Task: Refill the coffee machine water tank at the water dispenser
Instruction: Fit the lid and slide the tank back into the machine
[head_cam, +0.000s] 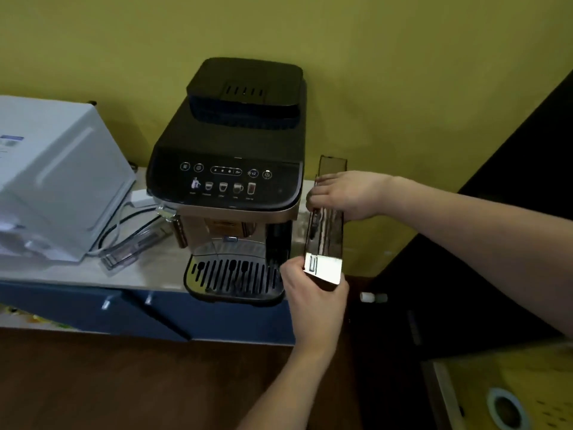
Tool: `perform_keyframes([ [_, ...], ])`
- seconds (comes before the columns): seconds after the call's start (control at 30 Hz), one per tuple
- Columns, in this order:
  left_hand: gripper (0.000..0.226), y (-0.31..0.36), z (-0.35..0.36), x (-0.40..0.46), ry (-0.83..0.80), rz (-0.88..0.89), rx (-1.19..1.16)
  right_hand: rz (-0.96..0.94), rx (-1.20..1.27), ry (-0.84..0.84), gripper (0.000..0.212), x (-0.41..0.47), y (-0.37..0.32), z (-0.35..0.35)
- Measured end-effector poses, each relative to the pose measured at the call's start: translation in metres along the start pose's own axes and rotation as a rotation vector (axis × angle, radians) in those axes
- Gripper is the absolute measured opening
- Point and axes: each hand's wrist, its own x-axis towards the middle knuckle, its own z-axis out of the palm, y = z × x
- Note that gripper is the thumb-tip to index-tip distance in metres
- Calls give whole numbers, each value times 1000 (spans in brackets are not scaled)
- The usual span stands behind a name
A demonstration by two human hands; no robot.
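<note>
A black coffee machine stands on a light counter against a yellow wall. Just to its right is the narrow, smoky-clear water tank, tilted with its white front end toward me and its far end at the machine's right side. My left hand grips the tank's near white end from below. My right hand holds the tank's top edge near the middle. The tank's lid flap stands up behind my right hand. How much water it holds cannot be made out.
A white appliance box sits left of the machine, with cables and a clear plastic part on the counter. Blue cabinet doors lie below. A dark panel rises at right; a yellow surface with a round hole lies at lower right.
</note>
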Motion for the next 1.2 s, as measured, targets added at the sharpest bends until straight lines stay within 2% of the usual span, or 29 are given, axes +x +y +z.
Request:
perform_keyframes([
  [0.13, 63, -17, 26, 40, 36, -28, -9, 52, -49, -97, 76, 33, 25, 16],
  [0.2, 64, -26, 34, 50, 55, -38, 6, 59, -35, -129, 76, 46, 29, 25],
  [0.4, 67, -40, 39, 62, 37, -62, 77, 67, -8, -39, 72, 56, 28, 50],
  [0.5, 76, -31, 30, 62, -66, -106, 152, 231, 74, -42, 81, 38, 15, 47],
  [0.57, 90, -23, 11, 57, -181, -134, 146, 446, 276, 107, 83, 13, -6, 39],
  [0.63, 92, -24, -22, 51, -286, -106, 168, 709, 532, 430, 66, -18, -48, 33],
  [0.7, 76, -36, -69, 50, -339, -44, 284, 869, 747, 783, 40, -40, -109, 34],
  [0.73, 63, -43, -95, 53, -332, -25, 364, 860, 813, 854, 32, -44, -142, 32],
  [0.77, 50, -51, -123, 58, -306, -19, 441, 796, 874, 842, 28, -42, -172, 32],
  [0.83, 30, -66, -178, 71, -238, -61, 530, 602, 977, 684, 26, -23, -216, 36],
  [0.93, 23, -78, -252, 109, -115, -103, 597, 468, 1168, 447, 24, 35, -241, 20],
  [1.0, 25, -84, -289, 145, -78, -94, 641, 421, 1314, 352, 23, 90, -250, 2],
  [1.1, 33, -95, -322, 200, -157, -66, 738, 473, 1515, 332, 21, 180, -257, -28],
  [1.2, 47, -117, -337, 241, -265, -84, 844, 684, 1728, 233, 15, 269, -259, -48],
])
